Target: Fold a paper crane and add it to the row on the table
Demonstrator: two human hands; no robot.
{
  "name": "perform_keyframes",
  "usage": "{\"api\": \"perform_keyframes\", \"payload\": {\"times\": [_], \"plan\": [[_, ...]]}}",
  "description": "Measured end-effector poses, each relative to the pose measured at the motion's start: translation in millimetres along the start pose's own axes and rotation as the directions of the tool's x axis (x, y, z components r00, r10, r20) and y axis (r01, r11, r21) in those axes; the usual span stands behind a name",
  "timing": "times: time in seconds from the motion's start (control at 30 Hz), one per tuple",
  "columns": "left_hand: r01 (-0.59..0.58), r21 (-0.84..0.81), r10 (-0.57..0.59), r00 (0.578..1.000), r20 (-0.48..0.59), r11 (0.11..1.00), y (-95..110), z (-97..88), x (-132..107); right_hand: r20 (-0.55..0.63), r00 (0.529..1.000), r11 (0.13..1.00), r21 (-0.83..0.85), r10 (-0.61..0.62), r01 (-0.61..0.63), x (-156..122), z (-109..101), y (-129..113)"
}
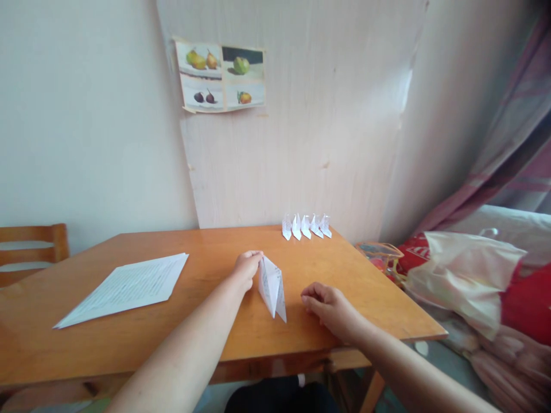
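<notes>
My left hand (248,268) pinches the upper corner of a folded paper figure (270,285) made from printed white sheet. The figure is held above the table's middle, its pointed ends hanging toward me. To the right of it, apart from the paper, my right hand (329,310) hovers low over the table with curled fingers; whether anything is between them is hidden. At the far edge stands a row of several small finished-looking paper figures (306,227), white and upright with thin bent tips.
A stack of printed sheets (124,287) lies on the left of the wooden table (206,252). Beyond the right edge are bags (465,269) and a pink curtain (486,149). A chair (60,244) stands at the left, and fruit pictures (221,80) hang on the wall.
</notes>
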State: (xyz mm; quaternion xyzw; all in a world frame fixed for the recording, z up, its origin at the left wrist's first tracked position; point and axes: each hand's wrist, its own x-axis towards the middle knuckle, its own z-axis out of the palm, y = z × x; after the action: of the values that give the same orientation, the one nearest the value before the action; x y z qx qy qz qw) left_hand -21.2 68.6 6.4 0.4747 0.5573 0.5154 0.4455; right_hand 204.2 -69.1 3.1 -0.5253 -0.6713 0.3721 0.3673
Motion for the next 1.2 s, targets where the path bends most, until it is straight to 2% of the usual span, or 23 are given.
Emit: {"api": "perform_keyframes", "payload": {"times": [0.13, 0.27, 0.33, 0.5, 0.67, 0.8, 0.93, 1.03, 1.2], "plan": [[-0.078, 0.111, 0.077, 0.997, 0.014, 0.991, 0.1, -9.3, 3.4, 0.103, 0.994, 0.999, -0.024, 0.047, -0.044, 15.7, -7.4, 1.6], [-0.200, 0.199, 0.202, 0.979, 0.014, 0.959, 0.9, -24.8, -4.5, 0.060, 0.995, 0.986, -0.141, -0.080, 0.088, 38.9, -15.0, -0.7], [-0.244, 0.236, 0.242, 0.969, 0.040, 0.941, 0.7, -30.0, -10.7, 0.076, 0.991, 0.982, -0.151, -0.106, 0.116, 52.6, -16.7, -5.1], [-0.306, 0.292, 0.262, 0.948, 0.180, 0.906, 4.2, -33.9, -27.6, 0.116, 0.986, 0.972, -0.192, -0.116, 0.137, 86.8, -12.9, -17.8], [-0.330, 0.307, 0.217, 0.912, 0.349, 0.893, 13.0, -34.2, -39.6, 0.213, 0.971, 0.962, -0.223, -0.113, 0.161, 109.2, -5.2, -14.2], [-0.389, 0.370, 0.197, 0.865, 0.461, 0.843, 15.5, -34.8, -44.3, 0.228, 0.946, 0.942, -0.191, -0.229, 0.274, 110.1, -0.2, -6.4], [-0.471, 0.401, 0.224, 0.821, 0.525, 0.786, 14.6, -34.6, -47.0, 0.254, 0.909, 0.899, -0.208, -0.332, 0.386, 103.5, 3.1, -3.7], [-0.507, 0.428, 0.210, 0.793, 0.572, 0.748, 12.6, -34.2, -48.2, 0.287, 0.890, 0.875, -0.235, -0.354, 0.424, 99.7, 4.8, -2.2], [-0.547, 0.482, 0.192, 0.773, 0.605, 0.684, 8.9, -33.1, -49.7, 0.354, 0.874, 0.850, -0.289, -0.333, 0.441, 93.7, 5.8, 0.3]]}}
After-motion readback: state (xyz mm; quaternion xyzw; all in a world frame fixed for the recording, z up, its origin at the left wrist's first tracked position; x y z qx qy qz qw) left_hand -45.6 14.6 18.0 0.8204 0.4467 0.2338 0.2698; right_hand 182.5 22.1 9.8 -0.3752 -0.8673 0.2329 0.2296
